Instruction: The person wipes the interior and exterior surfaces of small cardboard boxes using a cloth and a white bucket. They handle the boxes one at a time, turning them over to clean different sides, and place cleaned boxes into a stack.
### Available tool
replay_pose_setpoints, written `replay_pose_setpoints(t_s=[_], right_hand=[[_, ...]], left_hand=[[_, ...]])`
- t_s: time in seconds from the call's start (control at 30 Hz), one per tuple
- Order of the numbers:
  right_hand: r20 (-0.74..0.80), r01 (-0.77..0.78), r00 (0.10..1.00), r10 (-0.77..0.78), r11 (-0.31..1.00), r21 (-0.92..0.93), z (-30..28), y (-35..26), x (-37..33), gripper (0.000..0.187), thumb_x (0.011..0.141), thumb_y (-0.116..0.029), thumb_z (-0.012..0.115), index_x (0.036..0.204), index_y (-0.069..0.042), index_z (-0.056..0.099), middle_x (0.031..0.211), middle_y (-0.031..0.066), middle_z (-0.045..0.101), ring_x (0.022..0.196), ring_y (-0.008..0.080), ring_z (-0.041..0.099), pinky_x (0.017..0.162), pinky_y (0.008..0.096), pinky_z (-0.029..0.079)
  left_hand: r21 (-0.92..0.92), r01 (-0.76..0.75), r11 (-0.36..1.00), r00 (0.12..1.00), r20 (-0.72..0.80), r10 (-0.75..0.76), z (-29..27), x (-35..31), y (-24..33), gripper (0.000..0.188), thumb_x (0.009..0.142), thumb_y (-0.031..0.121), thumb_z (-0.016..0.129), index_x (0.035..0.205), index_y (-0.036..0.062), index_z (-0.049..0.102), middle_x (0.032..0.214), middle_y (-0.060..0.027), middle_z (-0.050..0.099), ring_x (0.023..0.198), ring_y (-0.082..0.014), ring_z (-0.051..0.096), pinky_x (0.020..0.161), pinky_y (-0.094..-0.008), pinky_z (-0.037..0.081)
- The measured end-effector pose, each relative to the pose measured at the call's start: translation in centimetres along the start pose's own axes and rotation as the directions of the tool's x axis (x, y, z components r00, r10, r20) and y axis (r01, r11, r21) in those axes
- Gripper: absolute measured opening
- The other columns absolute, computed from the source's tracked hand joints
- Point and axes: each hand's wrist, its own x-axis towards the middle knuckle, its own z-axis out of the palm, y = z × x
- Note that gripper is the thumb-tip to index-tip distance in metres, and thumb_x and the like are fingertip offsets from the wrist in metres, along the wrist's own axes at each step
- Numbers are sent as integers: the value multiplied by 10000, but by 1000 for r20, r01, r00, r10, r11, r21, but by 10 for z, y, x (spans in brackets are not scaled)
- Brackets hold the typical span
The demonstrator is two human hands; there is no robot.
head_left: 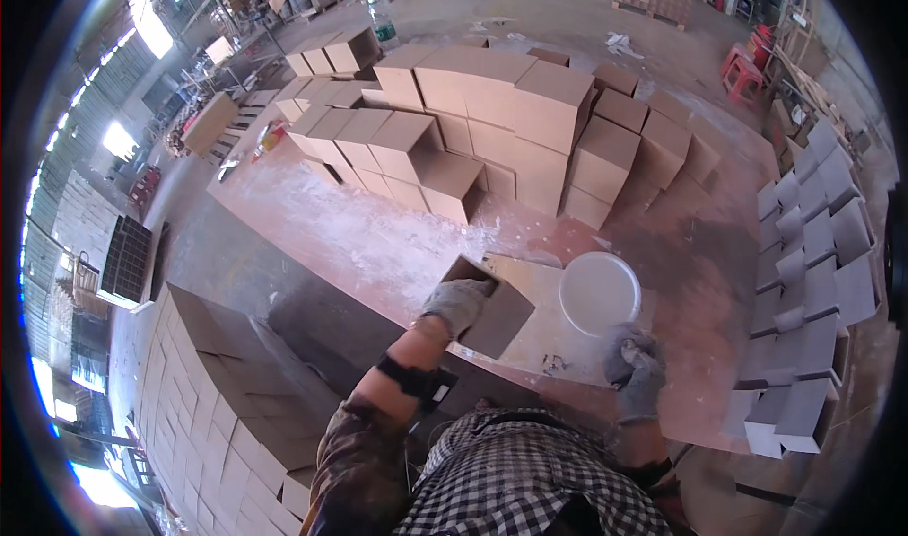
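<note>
My left hand (455,307), in a grey work glove, grips the rim of a brown open-ended box (501,320). That box is tilted over the near edge of the reddish table (378,252), its dark opening facing away from me. My right hand (641,385), also gloved, is closed beside a round white tub (600,295), around a dark grey wad-like thing that I cannot make out. Under the tub lies a pale, stained board (530,276). Across the table stands a stack of plain brown boxes (473,91), some with open ends towards me.
Rows of greyish-white boxes (813,243) stand at the right. A tall stack of boxes (203,394) rises at my lower left. Behind the table are a plastic bottle (382,27) and a red stool (742,77). White powder smears the tabletop.
</note>
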Motion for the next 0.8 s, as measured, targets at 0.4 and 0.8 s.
replay_pose_setpoints(t_s=[0.4,0.8], right_hand=[[274,169,962,16,752,-637,17,17,14,204,753,-12,705,938,-6,618,864,38,651,790,106,603,741,246,512],[806,768,583,-100,392,-506,88,68,78,120,803,-148,715,856,-66,645,801,73,656,718,209,631,675,319,523]], left_hand=[[110,34,993,999,-26,-31,25,-21,53,289,892,228,550,1088,26,615,999,-143,673,950,-344,641,832,-431,505],[270,-238,933,910,-274,312,28,-74,14,402,718,247,721,1076,89,626,1155,-112,581,1178,-350,515,1020,-486,422]])
